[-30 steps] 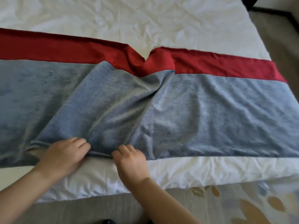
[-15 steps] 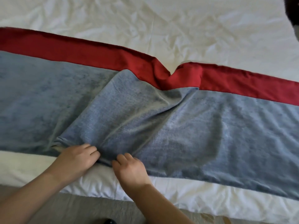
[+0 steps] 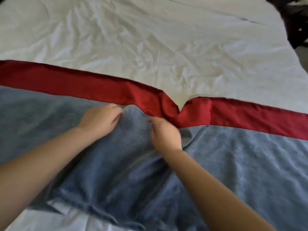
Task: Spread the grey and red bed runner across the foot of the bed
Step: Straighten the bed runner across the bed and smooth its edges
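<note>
The bed runner (image 3: 241, 164), grey with a red band (image 3: 75, 84) along its far edge, lies across the white bed (image 3: 150, 39). A loose fold bunches its middle, and the red band puckers into a dip (image 3: 180, 114) there. Both of my arms reach over the grey fold. My left hand (image 3: 101, 120) sits just short of the red band, with bent fingers and thumb closing on the top of the fold. A little to the right, my right hand (image 3: 165, 132) pinches the grey cloth at the seam with the red band. The image is blurred by motion.
The wrinkled white duvet stretches away beyond the runner. A strip of white bedding (image 3: 66, 217) shows under the runner's near edge. A dark object (image 3: 293, 19) stands off the bed's far right corner.
Both hands let go of the runner's near edge and moved forward to the top of the fold beside the red band. The view shifted forward over the bed.
</note>
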A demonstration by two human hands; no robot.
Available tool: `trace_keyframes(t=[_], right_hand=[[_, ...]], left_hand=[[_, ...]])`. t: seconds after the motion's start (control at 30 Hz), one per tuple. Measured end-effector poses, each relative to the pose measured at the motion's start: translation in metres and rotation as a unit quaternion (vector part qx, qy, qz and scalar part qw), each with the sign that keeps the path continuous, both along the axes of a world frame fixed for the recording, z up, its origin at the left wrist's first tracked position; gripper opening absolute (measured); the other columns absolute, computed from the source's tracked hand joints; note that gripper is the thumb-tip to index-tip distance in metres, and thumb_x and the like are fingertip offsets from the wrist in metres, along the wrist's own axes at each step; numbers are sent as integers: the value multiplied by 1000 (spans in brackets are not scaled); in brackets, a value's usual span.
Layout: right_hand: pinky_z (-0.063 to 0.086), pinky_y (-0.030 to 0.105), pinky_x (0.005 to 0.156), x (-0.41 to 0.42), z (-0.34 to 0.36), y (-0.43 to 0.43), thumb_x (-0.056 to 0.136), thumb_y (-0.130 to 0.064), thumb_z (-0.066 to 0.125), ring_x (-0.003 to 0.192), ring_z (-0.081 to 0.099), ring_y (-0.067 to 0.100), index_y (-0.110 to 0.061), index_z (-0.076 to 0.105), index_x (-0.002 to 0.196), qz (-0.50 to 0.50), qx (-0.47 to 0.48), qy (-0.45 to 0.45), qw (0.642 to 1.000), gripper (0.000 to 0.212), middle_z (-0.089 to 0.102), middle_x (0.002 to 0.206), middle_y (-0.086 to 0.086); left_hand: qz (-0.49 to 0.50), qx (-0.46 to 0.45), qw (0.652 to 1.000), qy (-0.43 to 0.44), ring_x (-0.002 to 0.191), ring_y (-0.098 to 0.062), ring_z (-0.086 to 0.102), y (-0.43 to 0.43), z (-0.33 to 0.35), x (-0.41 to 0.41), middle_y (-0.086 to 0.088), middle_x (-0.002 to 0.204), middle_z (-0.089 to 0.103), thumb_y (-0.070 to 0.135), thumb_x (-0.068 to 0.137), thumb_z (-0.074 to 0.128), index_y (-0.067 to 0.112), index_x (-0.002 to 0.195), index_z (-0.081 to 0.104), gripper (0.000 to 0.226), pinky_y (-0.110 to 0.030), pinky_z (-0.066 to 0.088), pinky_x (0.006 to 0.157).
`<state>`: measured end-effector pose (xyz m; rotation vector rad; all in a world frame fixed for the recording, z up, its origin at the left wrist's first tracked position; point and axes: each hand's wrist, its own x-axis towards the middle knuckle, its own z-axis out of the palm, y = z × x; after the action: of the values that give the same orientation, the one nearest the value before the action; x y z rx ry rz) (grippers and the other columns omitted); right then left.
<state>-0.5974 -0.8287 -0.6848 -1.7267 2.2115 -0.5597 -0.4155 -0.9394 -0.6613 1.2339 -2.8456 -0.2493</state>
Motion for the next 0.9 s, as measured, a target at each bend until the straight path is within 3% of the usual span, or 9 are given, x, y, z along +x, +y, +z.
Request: trace_keyframes(t=[0.07,0.13,0.27,0.37,0.47,0.63,0.8,0.9], right_hand=[[43,31,67,-26,-5,-37,90,-12,42,93,64,30,-23,52,123,-104,1,15,994,36,67,105,6],[38,31,63,-46,-12,-69,89,-9,40,92,64,33,-19,47,124,-169,68,33,983,37,66,104,9],[41,35,68,-59,-33,-115,86,-7,48,99,60,34,-11,47,113,-193,230,12,954,27,61,108,11],[40,34,69,-54,-40,-143,88,-1,43,97,60,34,-7,55,101,-210,191,46,958,19,62,105,14],[33,32,64,-49,-41,-174,89,0,39,90,60,33,-6,56,94,-204,123,65,969,19,63,99,14],[35,32,60,-24,-37,-228,87,-1,43,87,60,34,-9,56,101,-128,1,79,989,21,62,98,11],[42,32,61,-25,-47,-233,86,-4,44,83,60,31,-13,57,104,-133,68,5,989,24,64,95,8],[35,31,60,-37,-48,-228,82,-5,45,83,60,33,-12,55,101,-163,99,19,981,22,65,92,9]], left_hand=[[20,10,999,32,105,-29,61,-40,-13,-23,-2,121,59,15,92,46,22,117,59,29,-43,52,79],[20,4,999,39,110,-28,59,-75,-24,-46,0,133,54,9,92,42,25,126,53,39,-40,50,83],[-15,43,999,-20,116,-28,55,-139,-42,-80,0,140,47,15,94,48,24,136,43,43,-40,49,87],[-84,72,989,-100,101,-31,58,-169,-50,-86,-8,120,55,20,92,53,18,118,54,26,-41,50,80],[-103,11,989,-108,85,-31,59,-196,-56,-72,-8,97,60,14,88,47,13,91,58,11,-33,43,60],[-51,-124,984,-116,87,-33,65,-239,-48,-21,-11,96,66,21,80,51,12,89,61,16,-29,35,58],[40,-124,971,-200,87,-31,62,-245,-46,-33,-10,88,66,19,75,57,18,90,69,19,-27,33,61],[63,-92,985,-128,87,-32,58,-242,-45,-47,-11,77,60,23,70,62,18,85,72,19,-30,37,63]])
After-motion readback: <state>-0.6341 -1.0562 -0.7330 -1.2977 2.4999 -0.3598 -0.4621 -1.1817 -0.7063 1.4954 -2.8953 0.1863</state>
